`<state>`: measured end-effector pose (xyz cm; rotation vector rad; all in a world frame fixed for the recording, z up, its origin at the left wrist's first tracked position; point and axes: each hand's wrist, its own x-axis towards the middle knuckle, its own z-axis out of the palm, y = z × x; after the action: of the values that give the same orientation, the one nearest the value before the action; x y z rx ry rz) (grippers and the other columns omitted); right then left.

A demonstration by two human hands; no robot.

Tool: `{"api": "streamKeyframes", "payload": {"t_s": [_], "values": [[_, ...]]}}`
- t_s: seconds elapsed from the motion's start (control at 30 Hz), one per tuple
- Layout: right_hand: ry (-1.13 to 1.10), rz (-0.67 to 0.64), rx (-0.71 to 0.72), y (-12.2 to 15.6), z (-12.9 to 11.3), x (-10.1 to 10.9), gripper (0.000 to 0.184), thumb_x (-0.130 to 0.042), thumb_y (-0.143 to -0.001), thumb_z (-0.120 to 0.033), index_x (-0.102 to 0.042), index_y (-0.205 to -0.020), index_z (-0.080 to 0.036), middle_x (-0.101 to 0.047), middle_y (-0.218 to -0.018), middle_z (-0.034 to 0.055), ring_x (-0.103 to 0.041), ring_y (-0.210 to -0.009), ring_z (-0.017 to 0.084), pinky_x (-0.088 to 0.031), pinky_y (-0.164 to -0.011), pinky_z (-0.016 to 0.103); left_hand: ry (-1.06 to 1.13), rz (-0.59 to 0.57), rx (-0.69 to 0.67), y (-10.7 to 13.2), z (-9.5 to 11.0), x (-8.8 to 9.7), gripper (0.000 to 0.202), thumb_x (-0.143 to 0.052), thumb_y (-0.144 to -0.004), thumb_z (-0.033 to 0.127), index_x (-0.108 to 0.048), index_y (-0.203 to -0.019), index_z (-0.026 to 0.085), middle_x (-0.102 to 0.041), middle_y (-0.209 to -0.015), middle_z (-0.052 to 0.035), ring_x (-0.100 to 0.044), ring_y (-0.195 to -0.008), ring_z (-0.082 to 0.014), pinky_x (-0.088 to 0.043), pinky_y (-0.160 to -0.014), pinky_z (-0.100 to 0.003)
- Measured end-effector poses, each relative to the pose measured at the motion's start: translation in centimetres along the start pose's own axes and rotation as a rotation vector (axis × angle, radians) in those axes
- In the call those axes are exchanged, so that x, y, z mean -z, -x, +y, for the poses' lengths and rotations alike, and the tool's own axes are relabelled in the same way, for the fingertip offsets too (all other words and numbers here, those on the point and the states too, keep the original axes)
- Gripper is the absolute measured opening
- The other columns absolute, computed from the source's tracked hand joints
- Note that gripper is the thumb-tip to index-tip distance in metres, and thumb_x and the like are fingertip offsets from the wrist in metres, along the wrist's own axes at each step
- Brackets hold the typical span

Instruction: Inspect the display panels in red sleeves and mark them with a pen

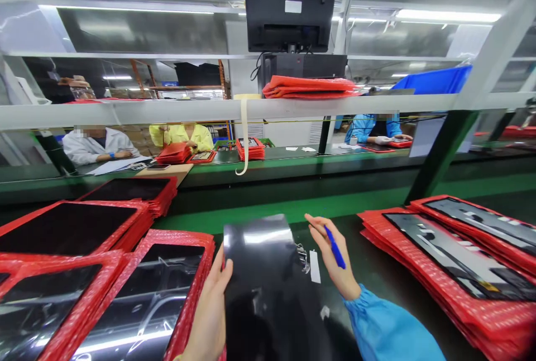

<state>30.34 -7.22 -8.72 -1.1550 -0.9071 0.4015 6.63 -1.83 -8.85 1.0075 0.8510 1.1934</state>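
Note:
A glossy black screen panel stands tilted in front of me, reflecting the ceiling light. My left hand grips it by its left edge, thumb on the front face; the fingers behind are hidden. Just off the panel's right side is my right hand, with a blue pen tucked in it and the index finger pointing forward. Between that hand and the panel, a white paper strip lies on the dark bench. Small tangled metallic bits show at the panel's right edge, too unclear to name.
Red bubble-wrap sleeves with black screens pile up on my left. More sleeves bearing grey-backed panels are stacked at right. A white shelf rail crosses ahead, with tape dangling and a monitor above. Co-workers sit opposite.

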Motion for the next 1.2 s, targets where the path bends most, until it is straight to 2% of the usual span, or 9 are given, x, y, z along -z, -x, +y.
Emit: {"api": "streamKeyframes", "payload": {"t_s": [0.1, 0.2, 0.43, 0.6, 0.73, 0.83, 0.97, 1.1, 1.2], "values": [[0.119, -0.063, -0.063, -0.5, 4.3, 1.9, 0.036, -0.075, -0.072, -0.050, -0.062, -0.089, -0.021, -0.074, -0.102, 0.0112, -0.068, -0.104, 0.030, -0.050, -0.096, 0.047, -0.069, 0.052, 0.141, -0.3, -2.1, 1.8, 0.059, -0.062, -0.083, 0.039, -0.049, -0.138, 0.022, -0.046, -0.148, -0.0048, -0.026, -0.142, -0.0239, -0.019, -0.116, -0.035], [0.197, -0.183, -0.115, -0.4, 7.2, 2.6, 0.026, -0.069, -0.084, -0.040, -0.065, -0.092, -0.015, -0.073, -0.088, 0.0045, -0.072, -0.084, 0.021, -0.057, -0.081, 0.042, -0.136, 0.060, 0.276, 0.0, -3.8, 3.1, 0.060, -0.057, -0.087, 0.033, -0.042, -0.142, 0.015, -0.033, -0.154, -0.0091, -0.022, -0.143, -0.0236, -0.015, -0.117, -0.040], [0.291, -0.299, -0.112, -0.2, 9.5, 2.2, 0.019, -0.062, -0.092, -0.031, -0.065, -0.098, -0.014, -0.071, -0.081, 0.0003, -0.069, -0.071, 0.015, -0.058, -0.071, 0.035, -0.240, 0.023, 0.301, -0.5, -4.9, 3.5, 0.064, -0.050, -0.088, 0.027, -0.032, -0.145, 0.004, -0.025, -0.157, -0.0159, -0.023, -0.144, -0.0239, -0.014, -0.116, -0.041], [0.323, -0.180, -0.055, 0.2, 8.9, 2.4, 0.035, -0.066, -0.084, -0.046, -0.063, -0.104, -0.017, -0.075, -0.102, 0.0103, -0.071, -0.096, 0.027, -0.056, -0.086, 0.045, -0.297, 0.023, 0.102, 0.4, -5.5, 2.9, 0.068, -0.054, -0.083, 0.023, -0.031, -0.145, 0.006, -0.025, -0.158, -0.0116, -0.021, -0.145, -0.0192, -0.012, -0.117, -0.030], [0.351, -0.109, 0.035, 2.3, 6.2, 1.8, 0.038, -0.057, -0.089, -0.043, -0.057, -0.119, -0.019, -0.066, -0.125, 0.0162, -0.060, -0.119, 0.032, -0.045, -0.102, 0.050, -0.354, 0.078, -0.057, 1.8, -7.3, 4.7, 0.065, -0.062, -0.078, 0.035, -0.041, -0.135, 0.011, -0.028, -0.157, -0.0135, -0.016, -0.146, -0.0217, -0.007, -0.117, -0.028], [0.321, -0.220, 0.088, 5.0, 4.4, 0.7, 0.026, -0.052, -0.093, -0.035, -0.064, -0.111, -0.020, -0.073, -0.113, 0.0132, -0.069, -0.104, 0.028, -0.052, -0.094, 0.042, -0.319, 0.052, 0.032, 2.4, -8.1, 7.6, 0.068, -0.067, -0.070, 0.046, -0.046, -0.127, 0.016, -0.044, -0.146, -0.0193, -0.037, -0.137, -0.0315, -0.025, -0.113, -0.039], [0.261, -0.420, 0.128, 8.4, 4.1, -1.2, 0.018, -0.056, -0.090, -0.026, -0.071, -0.099, -0.023, -0.077, -0.101, 0.0088, -0.072, -0.094, 0.025, -0.057, -0.086, 0.034, -0.232, 0.005, 0.271, 2.8, -6.9, 10.2, 0.071, -0.082, -0.048, 0.043, -0.057, -0.109, 0.017, -0.066, -0.114, -0.0212, -0.059, -0.110, -0.0348, -0.042, -0.096, -0.041], [0.198, -0.516, 0.123, 9.6, 4.7, -2.3, 0.021, -0.055, -0.088, -0.019, -0.070, -0.102, -0.023, -0.075, -0.104, 0.0087, -0.071, -0.098, 0.024, -0.056, -0.089, 0.033, -0.265, -0.004, 0.398, 2.6, -5.1, 9.5, 0.054, -0.081, -0.051, 0.037, -0.065, -0.099, 0.017, -0.070, -0.095, -0.0136, -0.066, -0.085, -0.0286, -0.048, -0.073, -0.038], [0.162, -0.509, 0.113, 9.6, 4.5, -2.5, 0.024, -0.053, -0.088, -0.016, -0.069, -0.105, -0.022, -0.074, -0.105, 0.0104, -0.070, -0.099, 0.025, -0.055, -0.089, 0.035, -0.302, -0.044, 0.439, 1.9, -4.0, 8.0, 0.041, -0.078, -0.057, 0.038, -0.068, -0.090, 0.016, -0.067, -0.072, -0.0068, -0.065, -0.071, -0.0255, -0.048, -0.072, -0.039]]}}
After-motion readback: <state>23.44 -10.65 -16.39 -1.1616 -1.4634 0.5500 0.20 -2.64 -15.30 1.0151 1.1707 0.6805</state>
